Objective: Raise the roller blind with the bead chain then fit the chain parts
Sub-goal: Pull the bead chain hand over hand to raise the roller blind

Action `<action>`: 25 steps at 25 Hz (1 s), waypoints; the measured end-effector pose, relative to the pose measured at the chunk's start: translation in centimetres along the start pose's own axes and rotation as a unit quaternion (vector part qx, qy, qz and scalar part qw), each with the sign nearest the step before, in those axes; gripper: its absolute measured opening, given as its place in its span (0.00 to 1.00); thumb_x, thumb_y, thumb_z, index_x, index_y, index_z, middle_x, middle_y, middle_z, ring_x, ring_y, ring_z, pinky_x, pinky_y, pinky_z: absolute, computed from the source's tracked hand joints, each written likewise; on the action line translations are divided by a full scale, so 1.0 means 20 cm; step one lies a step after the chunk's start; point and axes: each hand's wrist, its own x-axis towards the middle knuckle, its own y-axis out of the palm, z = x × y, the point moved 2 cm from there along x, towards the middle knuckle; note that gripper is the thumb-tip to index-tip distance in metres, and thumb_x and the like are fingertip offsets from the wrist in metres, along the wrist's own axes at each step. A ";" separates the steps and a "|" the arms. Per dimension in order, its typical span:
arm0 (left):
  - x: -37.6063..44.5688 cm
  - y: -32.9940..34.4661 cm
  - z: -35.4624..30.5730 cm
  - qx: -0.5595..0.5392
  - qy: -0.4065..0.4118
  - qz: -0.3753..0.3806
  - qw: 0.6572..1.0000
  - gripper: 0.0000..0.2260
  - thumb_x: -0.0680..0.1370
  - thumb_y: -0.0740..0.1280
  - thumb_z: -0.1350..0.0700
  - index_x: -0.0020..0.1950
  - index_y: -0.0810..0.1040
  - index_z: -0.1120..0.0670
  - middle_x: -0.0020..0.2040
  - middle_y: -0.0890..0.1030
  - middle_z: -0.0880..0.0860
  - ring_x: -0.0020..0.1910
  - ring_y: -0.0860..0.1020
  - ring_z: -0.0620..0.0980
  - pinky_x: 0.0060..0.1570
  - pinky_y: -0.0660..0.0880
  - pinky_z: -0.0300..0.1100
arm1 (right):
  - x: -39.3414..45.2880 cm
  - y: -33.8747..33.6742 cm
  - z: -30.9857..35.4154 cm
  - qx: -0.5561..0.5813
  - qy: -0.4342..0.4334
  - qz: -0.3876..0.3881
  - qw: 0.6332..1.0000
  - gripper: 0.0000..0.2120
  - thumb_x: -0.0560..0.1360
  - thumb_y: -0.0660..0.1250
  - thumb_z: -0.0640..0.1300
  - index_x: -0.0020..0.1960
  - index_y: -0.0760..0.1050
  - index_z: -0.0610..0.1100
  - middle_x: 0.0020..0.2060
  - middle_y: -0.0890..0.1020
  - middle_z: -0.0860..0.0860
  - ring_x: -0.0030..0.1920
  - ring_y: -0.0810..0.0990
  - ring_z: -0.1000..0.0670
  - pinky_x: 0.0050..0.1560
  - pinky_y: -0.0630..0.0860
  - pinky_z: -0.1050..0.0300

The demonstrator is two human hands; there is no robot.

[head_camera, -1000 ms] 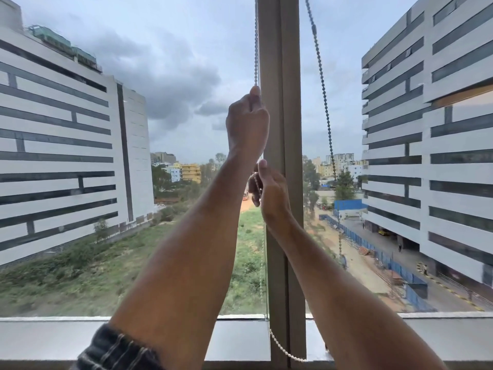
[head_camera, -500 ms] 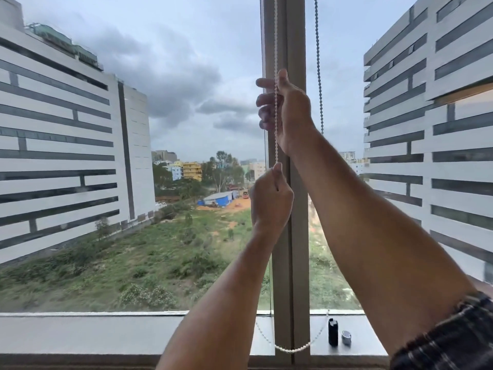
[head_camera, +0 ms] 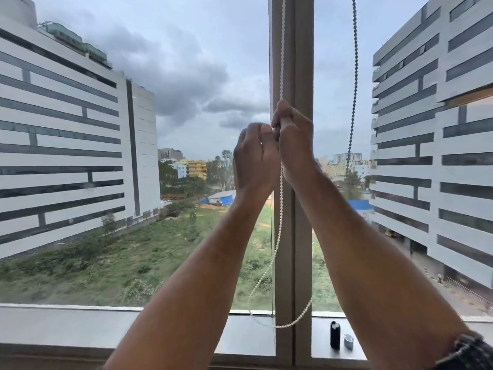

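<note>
A white bead chain (head_camera: pixel 281 49) hangs down along the grey window mullion (head_camera: pixel 302 62) and loops just above the sill. My right hand (head_camera: pixel 294 140) is closed around the chain at mid height. My left hand (head_camera: pixel 256 156) sits right beside it, slightly lower, fingers curled inward; whether it touches the chain is hidden by the fingers. A second, darker bead chain (head_camera: pixel 354 76) hangs free to the right. The blind itself is out of view above. A small black chain part (head_camera: pixel 335 335) and a small white part (head_camera: pixel 348 341) rest on the sill.
The window sill (head_camera: pixel 80 327) runs across the bottom. Large glass panes on both sides of the mullion show office buildings, grass and sky outside.
My right hand has come down the chain from higher up. My left hand has risen to sit beside it. The chain's loop hangs in about the same place.
</note>
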 end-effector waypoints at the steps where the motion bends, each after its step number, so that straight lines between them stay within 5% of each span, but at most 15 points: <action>1: 0.08 0.01 -0.04 0.000 -0.005 0.005 1.000 0.14 0.83 0.56 0.52 0.50 0.79 0.55 0.46 0.81 0.51 0.45 0.78 0.51 0.43 0.69 0.43 | -0.05 0.01 -0.05 0.004 -0.006 0.001 1.000 0.18 0.85 0.61 0.40 0.35 0.75 0.43 0.24 0.72 0.51 0.24 0.70 0.54 0.26 0.65 0.63; 3: 0.23 0.05 -0.11 -0.003 -0.027 0.041 0.999 0.13 0.84 0.55 0.50 0.50 0.78 0.52 0.48 0.83 0.50 0.49 0.80 0.50 0.48 0.74 0.45 | -0.15 0.02 -0.16 0.000 0.003 0.001 1.000 0.16 0.82 0.60 0.35 0.36 0.74 0.41 0.23 0.71 0.52 0.23 0.68 0.55 0.25 0.64 0.64; 8: 0.44 0.13 -0.14 -0.080 -0.170 0.110 0.976 0.18 0.85 0.52 0.43 0.49 0.76 0.51 0.46 0.83 0.58 0.53 0.83 0.63 0.59 0.79 0.60 | -0.40 0.01 -0.39 -0.071 0.060 0.011 0.996 0.21 0.85 0.59 0.49 0.33 0.70 0.48 0.23 0.65 0.50 0.24 0.61 0.50 0.28 0.58 0.58; 13: 0.41 0.11 -0.08 -0.042 -0.083 0.005 0.996 0.21 0.85 0.57 0.53 0.40 0.74 0.67 0.33 0.75 0.57 0.36 0.75 0.54 0.40 0.72 0.46 | -0.42 -0.02 -0.43 -0.097 0.099 0.095 0.986 0.23 0.85 0.58 0.54 0.35 0.75 0.45 0.21 0.66 0.56 0.21 0.61 0.55 0.23 0.59 0.62; 17: 0.34 0.09 -0.06 0.024 -0.066 0.019 0.997 0.18 0.85 0.56 0.52 0.37 0.73 0.53 0.31 0.73 0.47 0.32 0.73 0.47 0.35 0.69 0.42 | -0.26 -0.03 -0.31 -0.026 0.106 0.070 0.992 0.25 0.88 0.53 0.50 0.38 0.80 0.50 0.25 0.77 0.54 0.25 0.74 0.57 0.29 0.72 0.63; 21: 0.10 0.11 -0.01 0.013 -0.061 0.024 0.998 0.15 0.84 0.58 0.54 0.45 0.82 0.55 0.37 0.82 0.50 0.38 0.78 0.49 0.37 0.66 0.40 | -0.02 -0.02 -0.11 0.042 0.091 0.032 0.994 0.22 0.88 0.55 0.51 0.49 0.85 0.46 0.37 0.86 0.49 0.40 0.85 0.53 0.46 0.80 0.56; 25: -0.16 0.16 0.09 0.030 -0.065 0.064 0.995 0.18 0.85 0.56 0.55 0.37 0.75 0.56 0.30 0.75 0.51 0.31 0.74 0.54 0.30 0.61 0.45 | 0.16 -0.02 0.04 0.054 0.109 0.051 0.991 0.21 0.88 0.53 0.51 0.56 0.78 0.37 0.30 0.84 0.45 0.29 0.81 0.49 0.33 0.77 0.58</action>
